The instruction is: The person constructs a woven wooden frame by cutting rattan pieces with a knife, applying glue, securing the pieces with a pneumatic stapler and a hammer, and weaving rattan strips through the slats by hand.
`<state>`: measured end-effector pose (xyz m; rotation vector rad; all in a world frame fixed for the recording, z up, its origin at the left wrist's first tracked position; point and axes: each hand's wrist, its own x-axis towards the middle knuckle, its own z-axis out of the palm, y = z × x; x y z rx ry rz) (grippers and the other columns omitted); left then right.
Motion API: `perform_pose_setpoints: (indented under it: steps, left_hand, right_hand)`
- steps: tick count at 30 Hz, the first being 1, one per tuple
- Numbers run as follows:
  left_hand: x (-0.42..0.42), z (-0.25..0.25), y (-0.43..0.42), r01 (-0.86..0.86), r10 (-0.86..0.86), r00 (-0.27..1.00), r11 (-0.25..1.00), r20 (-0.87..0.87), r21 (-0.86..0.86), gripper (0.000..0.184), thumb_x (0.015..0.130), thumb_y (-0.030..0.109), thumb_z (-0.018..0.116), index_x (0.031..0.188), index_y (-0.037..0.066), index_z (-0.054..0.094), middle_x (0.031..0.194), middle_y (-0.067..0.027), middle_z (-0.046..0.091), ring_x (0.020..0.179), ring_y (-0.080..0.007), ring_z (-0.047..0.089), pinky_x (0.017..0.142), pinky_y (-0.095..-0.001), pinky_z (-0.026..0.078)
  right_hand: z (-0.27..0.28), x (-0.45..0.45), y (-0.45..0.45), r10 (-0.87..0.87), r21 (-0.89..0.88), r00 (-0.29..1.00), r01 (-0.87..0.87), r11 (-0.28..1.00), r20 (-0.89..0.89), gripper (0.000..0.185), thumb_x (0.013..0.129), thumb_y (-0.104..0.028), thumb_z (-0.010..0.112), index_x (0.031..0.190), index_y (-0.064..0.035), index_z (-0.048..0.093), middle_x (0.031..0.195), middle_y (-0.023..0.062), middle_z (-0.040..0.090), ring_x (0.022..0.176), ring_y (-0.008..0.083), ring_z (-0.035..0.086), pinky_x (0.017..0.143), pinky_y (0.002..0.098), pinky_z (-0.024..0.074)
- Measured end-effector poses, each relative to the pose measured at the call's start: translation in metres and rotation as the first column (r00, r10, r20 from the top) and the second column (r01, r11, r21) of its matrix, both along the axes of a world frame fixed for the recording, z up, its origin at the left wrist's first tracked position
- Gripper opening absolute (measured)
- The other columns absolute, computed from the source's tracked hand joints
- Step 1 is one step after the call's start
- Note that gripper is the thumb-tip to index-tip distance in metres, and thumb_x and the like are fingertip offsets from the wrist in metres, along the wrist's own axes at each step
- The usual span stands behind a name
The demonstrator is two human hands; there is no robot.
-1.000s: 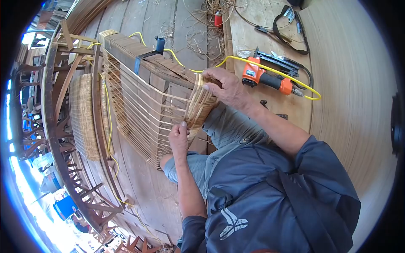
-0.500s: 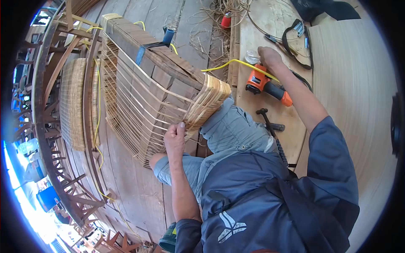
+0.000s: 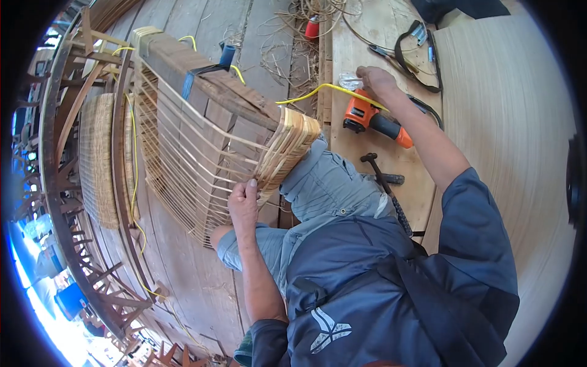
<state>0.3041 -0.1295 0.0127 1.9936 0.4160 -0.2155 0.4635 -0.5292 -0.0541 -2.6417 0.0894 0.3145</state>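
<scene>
**Left hand [image 3: 243, 205] pinches at the weave while right hand [image 3: 380, 84] reaches over the nail gun [image 3: 371, 116]**

A brown wooden frame strung with pale, thin, cane-like strands [image 3: 205, 79] stands tilted in front of the seated person, its near corner beside a knee in grey-blue shorts [image 3: 330, 180]. A dense band of tan wrapping [image 3: 293, 137] covers that corner, and the open strands run leftward from it in long rows.

The left hand is narrow, thumb and fingers closed on a pale strand [image 3: 235, 181] near the lower edge of the band. The right hand is well apart from the frame, fingers bent downward at the far end of the orange-and-black nail gun, just beside a crumpled clear plastic bag [image 3: 350, 82]. Whether it grips anything is hidden from view.

The nail gun lies on a light wooden board [image 3: 422, 165], with a yellow hose [image 3: 324, 86] passing by it. Nearer the person are a dark-headed hammer [image 3: 380, 174] and a dark cylindrical object [image 3: 394, 179]. A blue tube [image 3: 227, 56] and black strap [image 3: 211, 68] sit at the frame's upper rail. Farther off, a red bottle-like object [image 3: 312, 29] rests among loose tan strands [image 3: 287, 55].
</scene>
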Motion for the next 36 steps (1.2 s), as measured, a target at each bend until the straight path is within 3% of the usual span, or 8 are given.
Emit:
perform_pose_setpoints:
  steps: [3,6,10,14,16,27,32,36]
  left_hand:
    - [-0.001,0.003,-0.001,-0.013,0.013,1.000,1.000,-0.005,0.027,0.028,0.089,0.026,0.059,0.076,0.000,0.059,0.063,-0.0009,0.054,0.061,-0.0069,0.047,0.056,-0.0224,0.039]
    - [-0.001,0.007,-0.001,-0.034,0.037,0.999,0.995,-0.032,0.089,0.031,0.088,0.028,0.057,0.080,-0.001,0.060,0.065,-0.0049,0.056,0.062,-0.0103,0.050,0.059,-0.0255,0.042]
    - [0.000,-0.005,0.001,0.012,-0.018,0.999,0.990,0.040,0.139,0.028,0.088,0.027,0.055,0.086,0.000,0.060,0.072,-0.0153,0.060,0.068,-0.0260,0.058,0.065,-0.0348,0.045]
    - [-0.014,0.000,0.002,-0.019,0.012,0.994,0.997,0.109,0.068,0.025,0.088,0.026,0.053,0.092,0.001,0.060,0.082,-0.0203,0.062,0.078,-0.0371,0.059,0.069,-0.0409,0.046]
    - [-0.017,0.004,0.000,-0.038,0.025,0.987,0.996,0.159,0.083,0.026,0.088,0.026,0.053,0.092,0.001,0.059,0.083,-0.0204,0.062,0.079,-0.0373,0.060,0.069,-0.0416,0.046]
    - [-0.008,0.014,0.012,-0.160,-0.055,0.928,0.835,0.368,0.527,0.021,0.086,0.027,0.057,0.080,0.006,0.056,0.071,-0.0141,0.061,0.071,-0.0341,0.060,0.064,-0.0439,0.046]
    - [0.026,0.030,0.030,-0.095,-0.452,0.730,0.676,0.513,0.731,0.020,0.079,0.028,0.062,0.075,0.009,0.056,0.064,-0.0104,0.058,0.062,-0.0294,0.059,0.057,-0.0415,0.046]
    - [0.043,0.033,0.023,-0.100,-0.456,0.743,0.647,0.489,0.756,0.022,0.078,0.028,0.063,0.074,0.008,0.057,0.066,-0.0101,0.059,0.063,-0.0289,0.059,0.055,-0.0398,0.046]
  right_hand:
    - [0.019,-0.012,0.009,0.228,-0.499,0.927,-0.052,0.865,0.298,0.020,0.082,-0.016,0.053,0.099,-0.0092,0.061,0.097,0.0133,0.062,0.090,0.0338,0.058,0.079,0.0413,0.0474]
    - [0.063,-0.018,0.042,0.061,-0.075,0.790,-0.018,0.997,0.611,0.021,0.083,-0.017,0.054,0.102,-0.0092,0.061,0.094,0.0129,0.062,0.089,0.0319,0.058,0.078,0.0386,0.0472]
    - [0.157,-0.070,0.141,0.184,0.334,0.839,-0.392,0.857,0.512,0.019,0.085,-0.012,0.051,0.100,-0.0060,0.060,0.093,0.0124,0.061,0.086,0.0298,0.058,0.073,0.0363,0.0473]
    - [0.157,-0.093,0.217,0.536,0.234,0.665,-0.714,0.659,0.519,0.019,0.081,-0.008,0.051,0.099,-0.0053,0.059,0.091,0.0127,0.059,0.084,0.0298,0.060,0.069,0.0371,0.0487]
    - [0.144,-0.093,0.237,0.722,-0.068,0.568,-0.765,0.640,0.394,0.020,0.078,-0.005,0.050,0.096,-0.0061,0.059,0.091,0.0134,0.057,0.083,0.0308,0.060,0.066,0.0384,0.0500]
    - [0.114,-0.097,0.259,0.732,-0.236,0.594,-0.699,0.675,0.334,0.009,0.078,-0.009,0.054,0.085,-0.0075,0.057,0.090,0.0125,0.056,0.077,0.0317,0.061,0.063,0.0413,0.0499]
    - [0.108,-0.098,0.258,0.706,-0.264,0.595,-0.662,0.701,0.383,0.013,0.083,-0.016,0.055,0.093,-0.0091,0.058,0.085,0.0115,0.056,0.073,0.0325,0.060,0.062,0.0421,0.0494]
    - [0.109,-0.101,0.269,0.686,-0.336,0.663,-0.599,0.727,0.300,0.013,0.082,-0.014,0.054,0.093,-0.0078,0.057,0.085,0.0128,0.056,0.073,0.0336,0.060,0.063,0.0428,0.0493]
